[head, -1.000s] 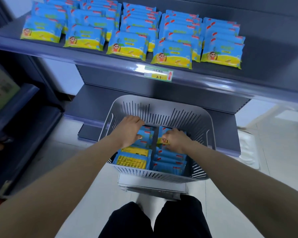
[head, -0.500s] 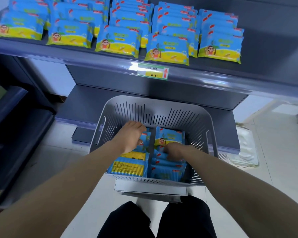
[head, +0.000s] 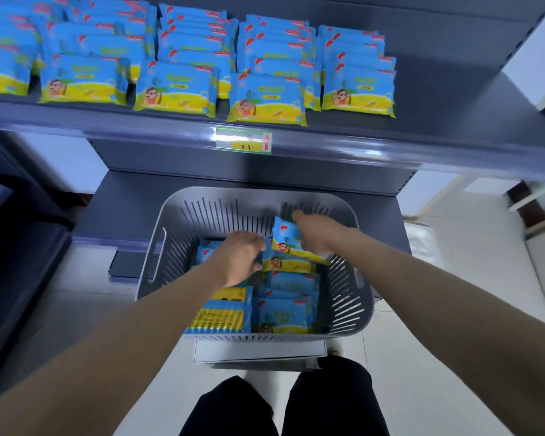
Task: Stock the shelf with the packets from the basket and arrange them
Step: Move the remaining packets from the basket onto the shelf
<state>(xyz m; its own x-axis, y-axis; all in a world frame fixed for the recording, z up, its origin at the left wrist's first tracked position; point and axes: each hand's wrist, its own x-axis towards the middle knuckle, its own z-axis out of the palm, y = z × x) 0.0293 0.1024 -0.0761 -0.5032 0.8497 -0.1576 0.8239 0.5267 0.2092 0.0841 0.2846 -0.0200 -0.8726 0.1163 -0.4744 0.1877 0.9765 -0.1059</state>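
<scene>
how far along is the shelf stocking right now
Well along: rows of packets cover the shelf, with bare space at its right. In hand: the right hand holds a raised packet over the basket; the left hand reaches among others. Left: several basket packets to shelve.

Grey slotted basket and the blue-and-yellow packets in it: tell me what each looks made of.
Grey slotted basket: likely moulded plastic, matte, given its even slits, rounded corners and cut-out handles. Blue-and-yellow packets: probably thin plastic film, slightly glossy, printed all over.
</scene>
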